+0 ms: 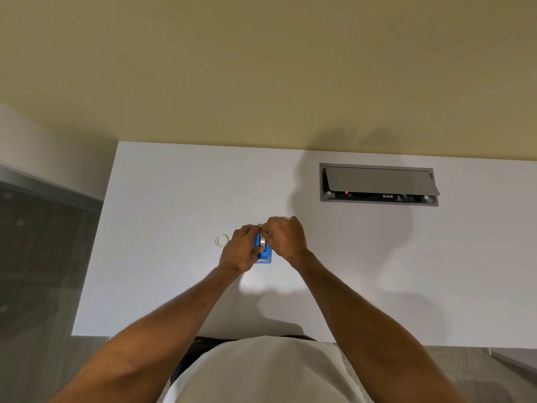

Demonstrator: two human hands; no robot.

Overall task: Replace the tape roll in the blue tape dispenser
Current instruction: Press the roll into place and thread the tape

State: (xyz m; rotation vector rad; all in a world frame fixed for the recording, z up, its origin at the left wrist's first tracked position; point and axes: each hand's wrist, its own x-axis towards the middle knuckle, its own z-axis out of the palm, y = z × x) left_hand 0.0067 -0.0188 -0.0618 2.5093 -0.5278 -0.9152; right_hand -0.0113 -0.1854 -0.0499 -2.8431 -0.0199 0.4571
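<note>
The room is evenly and fairly brightly lit, with a warm cast on the wall. Light comes from above and behind me, so my head and shoulders throw a large soft shadow across the white bench toward the open cable box. My forearms cast fainter shadows near the front edge. A pale bright patch sits on the bench just below my hands. The wide lens bows the bench edges and stretches my arms at the bottom. Fine detail around my fingers is soft and slightly smeared.
</note>
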